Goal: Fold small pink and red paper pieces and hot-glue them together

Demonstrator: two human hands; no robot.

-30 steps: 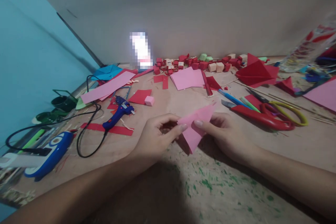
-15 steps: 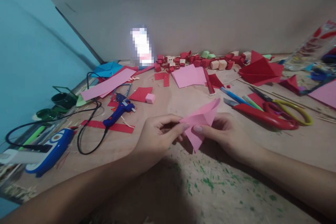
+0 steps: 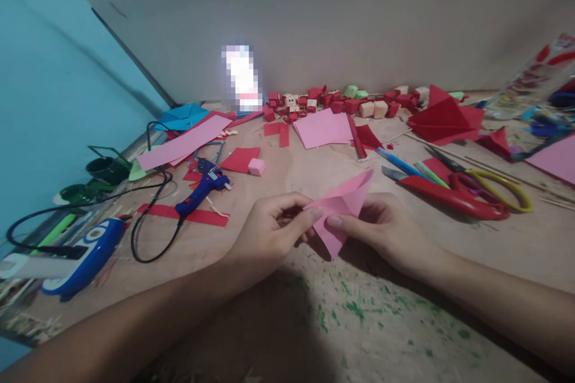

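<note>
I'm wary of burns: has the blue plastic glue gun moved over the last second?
No: the blue plastic glue gun still overlaps the same part of the long red paper strip.

You face a grey wall (image 3: 314,24) behind the pale brown bench (image 3: 294,173), whose near surface is flecked with green; a turquoise wall (image 3: 45,54) rises to your left. Your light is dim, the near bench shadowed.

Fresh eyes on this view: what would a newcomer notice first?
Probably the glaring, pixelated screen at the back, left of centre. Then the folded pink paper near the middle, held by the left hand and right hand. To the left, a blue glue gun lies across a red paper strip.
</note>
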